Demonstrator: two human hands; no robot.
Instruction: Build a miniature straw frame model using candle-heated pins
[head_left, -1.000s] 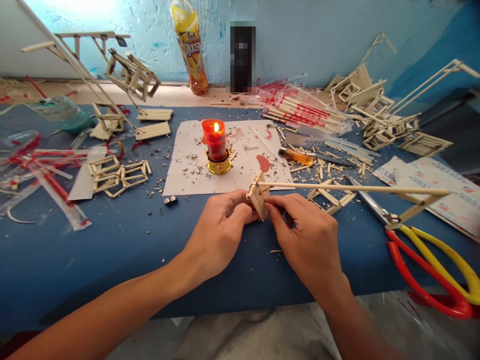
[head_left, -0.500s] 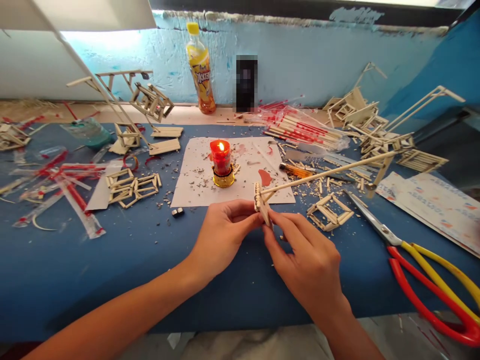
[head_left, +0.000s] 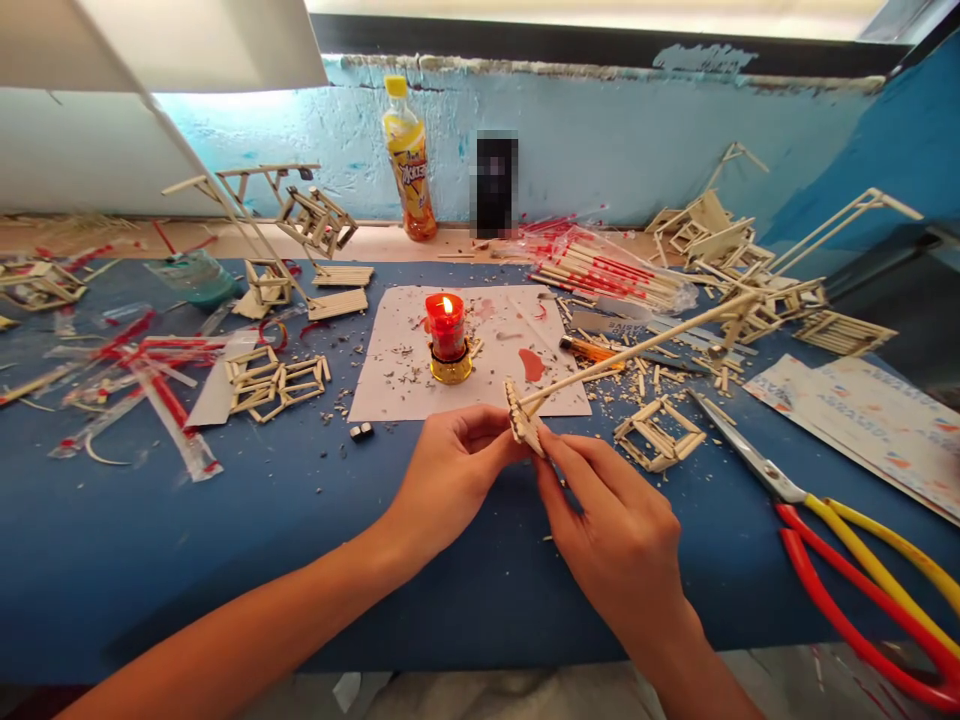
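Between both hands is a small stick model, with a flat base of sticks side by side and long thin rods slanting up to the right. My left hand pinches the left edge of that base. My right hand grips the base's lower right part, its thumb and fingers closed on it. The fingertips partly cover the base. Just beyond the hands a lit red candle stands in a gold holder on a white sheet dotted with dark crumbs. A stick frame lies right of the hands.
Large scissors with red and yellow handles lie at the right, near white printed sheets. Several stick models stand back right; others lie left among plastic wrappers. A drink bottle stands by the wall.
The stick model has tilted in my hands, so its base shows more of its underside edge and its far rod end sits lower and further left. The view has shifted slightly upward.
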